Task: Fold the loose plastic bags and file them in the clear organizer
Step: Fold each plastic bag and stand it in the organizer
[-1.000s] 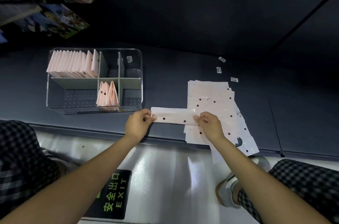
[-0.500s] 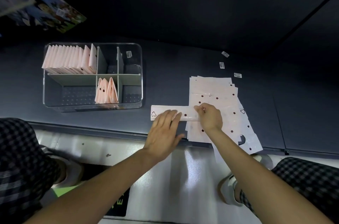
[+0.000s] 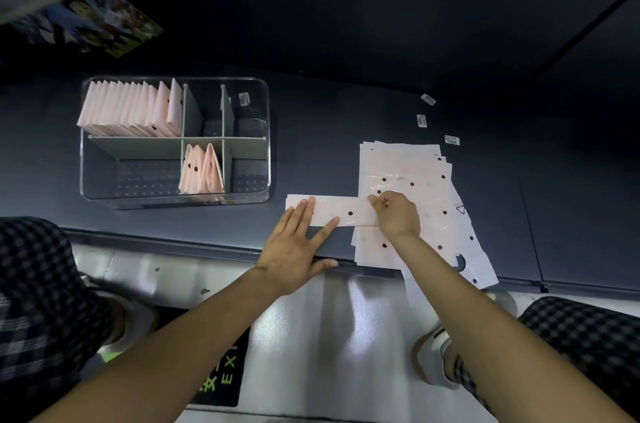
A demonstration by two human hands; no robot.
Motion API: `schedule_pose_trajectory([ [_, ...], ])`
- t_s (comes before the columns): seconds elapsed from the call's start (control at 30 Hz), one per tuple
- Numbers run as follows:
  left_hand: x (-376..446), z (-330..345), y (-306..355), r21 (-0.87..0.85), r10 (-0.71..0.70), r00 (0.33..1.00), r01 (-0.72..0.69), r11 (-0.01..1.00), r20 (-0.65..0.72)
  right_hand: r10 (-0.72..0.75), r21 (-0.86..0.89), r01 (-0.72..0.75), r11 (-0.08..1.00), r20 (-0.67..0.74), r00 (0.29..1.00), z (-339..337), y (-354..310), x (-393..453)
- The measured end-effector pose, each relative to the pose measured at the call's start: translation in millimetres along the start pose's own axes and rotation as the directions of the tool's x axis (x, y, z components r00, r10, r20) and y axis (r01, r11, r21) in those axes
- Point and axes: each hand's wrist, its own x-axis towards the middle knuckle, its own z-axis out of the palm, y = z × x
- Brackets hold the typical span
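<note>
left hand (image 3: 298, 249), fingers now spread flat, presses the long folded pale-pink dotted plastic strip (image 3: 341, 211); right hand (image 3: 396, 213) still pinches its end.

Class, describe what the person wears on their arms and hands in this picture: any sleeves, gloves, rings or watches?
Both forearms are bare, with no sleeve in sight. The left hand and the right hand wear no gloves, and no ring or watch shows.
</note>
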Motion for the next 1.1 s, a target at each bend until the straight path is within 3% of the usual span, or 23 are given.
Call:
schedule_pose_trajectory([
  [0.07,2,-4,-4,0.024,0.003,1.000,-0.003,1.000,0.002,0.008,0.037,-0.008,0.999,0.021,1.000,-2,-2,-1],
  [0.13,4,-5,-7,0.036,0.006,1.000,-0.006,0.999,0.005,-0.003,0.139,0.010,0.990,-0.049,0.999,-3,-2,-6],
  [0.17,4,-6,-8,0.036,0.007,1.000,-0.007,0.999,0.008,-0.044,0.154,0.067,0.986,-0.145,0.988,-3,0,-11],
  [0.23,4,-4,-7,0.030,0.003,1.000,-0.003,1.000,0.014,-0.259,0.072,0.289,0.955,-0.277,0.925,-1,2,-28],
  [0.27,4,-3,-7,0.023,0.000,1.000,0.000,1.000,0.018,-0.403,0.026,0.419,0.907,-0.230,0.886,1,2,-35],
  [0.33,5,-1,-6,0.009,0.001,0.999,-0.002,1.000,0.034,-0.618,-0.042,0.620,0.784,0.041,0.785,11,0,-45],
  [0.4,5,1,-8,-0.014,0.010,0.999,-0.009,1.000,0.050,-0.650,-0.178,0.702,0.690,0.275,0.708,24,4,-50],
  [0.47,5,2,-9,-0.020,0.019,0.999,-0.018,1.000,0.050,-0.594,-0.302,0.679,0.669,0.332,0.733,32,15,-49],
  [0.53,5,2,-10,-0.015,0.022,0.998,-0.021,1.000,0.053,-0.528,-0.339,0.604,0.722,0.294,0.797,29,27,-46],
  [0.6,5,3,-11,-0.016,0.018,0.998,-0.017,1.000,0.059,-0.486,-0.295,0.544,0.785,0.251,0.837,23,36,-44],
  [0.7,6,2,-12,-0.051,0.015,0.998,-0.011,0.999,0.066,-0.444,-0.082,0.459,0.884,0.155,0.883,9,37,-40],
  [0.77,6,1,-12,-0.085,0.014,0.997,-0.008,0.996,0.073,-0.436,-0.058,0.444,0.894,0.111,0.893,-2,33,-35],
  [0.87,6,-4,-12,-0.101,0.011,0.996,-0.001,0.995,0.092,-0.514,-0.262,0.530,0.806,0.133,0.847,-12,27,-28],
  [1.0,7,-9,-11,-0.108,-0.006,0.995,0.017,0.994,0.101,-0.576,-0.541,0.581,0.608,0.204,0.792,-14,14,-24],
  [1.1,7,-14,-7,-0.092,-0.057,0.993,0.067,0.994,0.108,-0.617,-0.596,0.613,0.519,0.235,0.751,-14,9,-20],
])
